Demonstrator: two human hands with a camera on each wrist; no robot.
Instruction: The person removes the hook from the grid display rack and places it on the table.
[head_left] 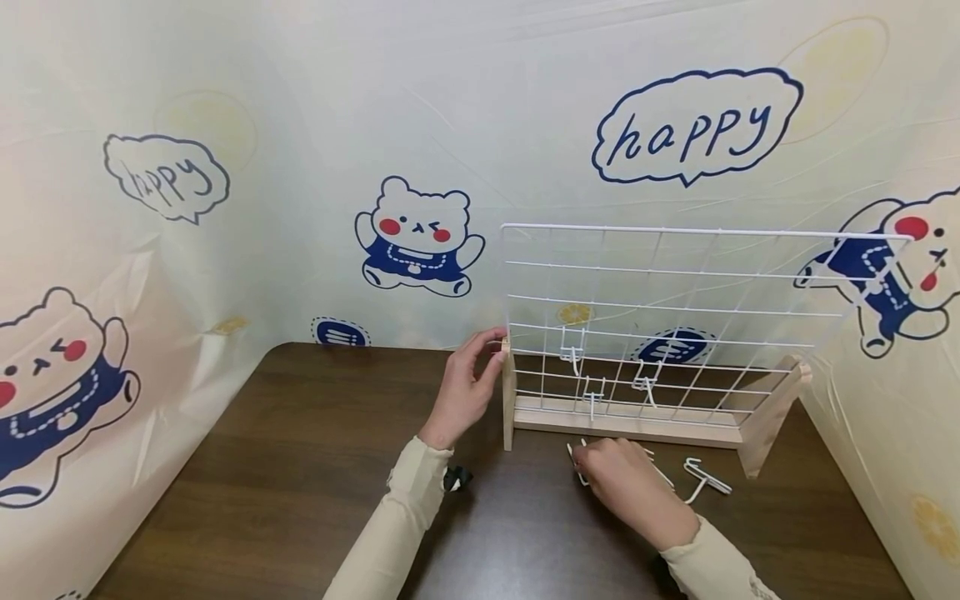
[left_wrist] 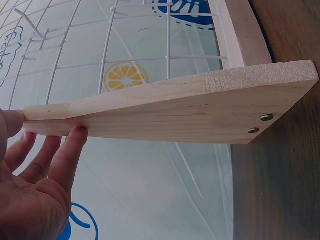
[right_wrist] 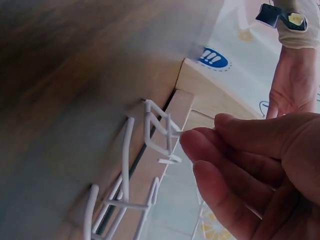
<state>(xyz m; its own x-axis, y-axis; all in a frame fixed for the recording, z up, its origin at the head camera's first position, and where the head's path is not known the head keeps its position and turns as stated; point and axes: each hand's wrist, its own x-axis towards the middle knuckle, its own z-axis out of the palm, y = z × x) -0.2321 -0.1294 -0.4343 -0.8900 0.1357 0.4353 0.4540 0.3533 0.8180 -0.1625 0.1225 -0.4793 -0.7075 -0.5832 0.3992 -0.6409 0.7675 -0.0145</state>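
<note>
Hook [right_wrist: 147, 125] pinched in right hand [head_left: 630, 485], rack [head_left: 630, 427] just beyond

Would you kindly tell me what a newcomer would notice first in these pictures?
Probably the white wire grid, standing right of centre on the dark table in a wooden stand, with three white hooks hanging low on it. Next come the left grip, holding the stand's left side panel, and the right grip, pinching another hook in front of the stand. Behind, the pale backdrop shows bears and "happy" bubbles.
</note>
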